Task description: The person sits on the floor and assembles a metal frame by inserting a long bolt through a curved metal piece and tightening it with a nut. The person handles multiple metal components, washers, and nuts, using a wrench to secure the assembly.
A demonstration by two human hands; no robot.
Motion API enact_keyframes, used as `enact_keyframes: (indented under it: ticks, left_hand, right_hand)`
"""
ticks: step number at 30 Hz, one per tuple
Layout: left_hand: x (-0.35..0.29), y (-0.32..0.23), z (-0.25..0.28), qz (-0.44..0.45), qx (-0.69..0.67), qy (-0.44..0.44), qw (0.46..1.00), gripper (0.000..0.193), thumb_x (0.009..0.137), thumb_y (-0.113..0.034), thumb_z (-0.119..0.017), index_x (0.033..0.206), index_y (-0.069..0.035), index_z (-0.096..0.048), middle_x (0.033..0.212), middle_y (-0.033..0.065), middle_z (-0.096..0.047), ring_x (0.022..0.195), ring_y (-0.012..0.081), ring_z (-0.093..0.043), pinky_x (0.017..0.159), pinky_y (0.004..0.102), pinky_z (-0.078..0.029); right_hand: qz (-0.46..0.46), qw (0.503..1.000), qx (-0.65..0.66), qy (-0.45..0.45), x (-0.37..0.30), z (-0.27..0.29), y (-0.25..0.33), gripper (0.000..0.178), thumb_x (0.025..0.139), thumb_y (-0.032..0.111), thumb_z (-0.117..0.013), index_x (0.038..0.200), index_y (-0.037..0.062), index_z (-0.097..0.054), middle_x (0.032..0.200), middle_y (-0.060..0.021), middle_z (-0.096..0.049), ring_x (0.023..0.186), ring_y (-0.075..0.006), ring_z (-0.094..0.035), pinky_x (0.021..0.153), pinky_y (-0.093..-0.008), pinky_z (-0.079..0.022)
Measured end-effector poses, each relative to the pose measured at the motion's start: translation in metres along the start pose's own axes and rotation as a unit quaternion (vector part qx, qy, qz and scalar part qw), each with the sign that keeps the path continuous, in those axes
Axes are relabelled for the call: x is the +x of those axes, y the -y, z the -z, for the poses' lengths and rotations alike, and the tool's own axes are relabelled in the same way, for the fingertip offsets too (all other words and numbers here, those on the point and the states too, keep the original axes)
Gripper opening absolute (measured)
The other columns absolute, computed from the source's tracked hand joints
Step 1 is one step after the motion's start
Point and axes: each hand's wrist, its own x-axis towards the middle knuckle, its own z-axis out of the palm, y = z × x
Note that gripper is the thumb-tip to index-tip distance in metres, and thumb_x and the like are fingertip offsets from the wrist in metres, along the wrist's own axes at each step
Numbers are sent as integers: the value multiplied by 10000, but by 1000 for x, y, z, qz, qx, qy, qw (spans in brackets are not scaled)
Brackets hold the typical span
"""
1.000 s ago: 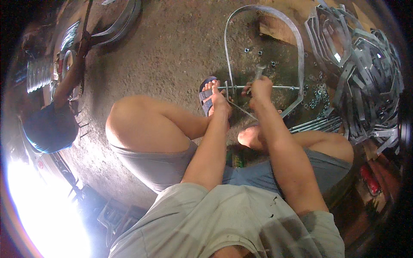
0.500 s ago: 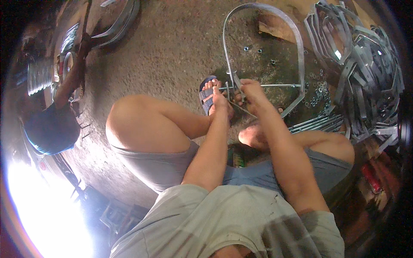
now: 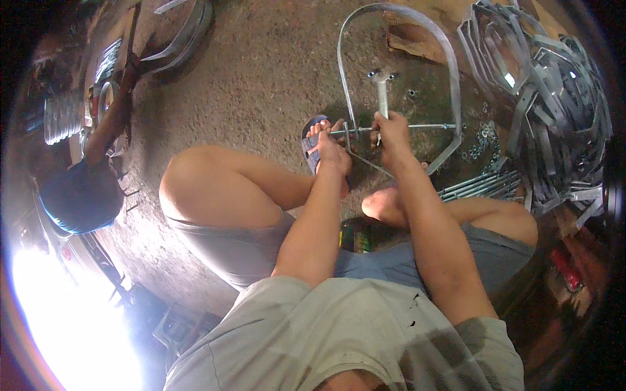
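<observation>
A metal strap bent into a large loop (image 3: 454, 72) lies on the floor before me, crossed near its lower end by a thin metal rod (image 3: 427, 126). My left hand (image 3: 332, 156) is closed at the rod's left end, beside my sandalled foot (image 3: 312, 144); its fingertips are partly hidden. In my right hand (image 3: 393, 138) I grip a silver open-ended wrench (image 3: 382, 96) by its handle. The wrench's head points away from me, inside the loop and apart from the strap. Small nuts (image 3: 412, 93) lie on the floor near it.
Bent metal straps (image 3: 551, 111) are heaped at the right. Scattered nuts (image 3: 486, 140) and a bundle of metal rods (image 3: 482, 186) lie beside my right knee. At the left, another person's arm (image 3: 104, 133) reaches toward metal parts. A cardboard piece (image 3: 417, 42) lies beyond the loop.
My right hand has swung the wrench away from the strap and rod crossing, so its head now points outward. My left hand stays near the rod's left end.
</observation>
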Motion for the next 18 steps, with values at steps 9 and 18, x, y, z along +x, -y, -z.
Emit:
enact_keyframes:
  ticks: [9,18]
  left_hand:
    - [-17,-24,-28,82,13,18,996,199,846,-262,-547,937,-117,-649,946,56,-674,874,311,-599,829,550,-467]
    - [-24,-66,-46,195,46,134,971,645,892,-640,-510,1020,-22,-639,963,121,-663,816,354,-626,940,674,-409]
  right_hand:
    - [64,968,-40,-237,30,48,-56,184,965,225,-539,1043,61,-516,815,-81,-542,716,-210,-571,557,-415,-484]
    - [-57,904,401,-136,79,75,-26,278,1006,354,-513,1201,167,-448,996,-82,-537,822,-247,-563,731,-456,-475]
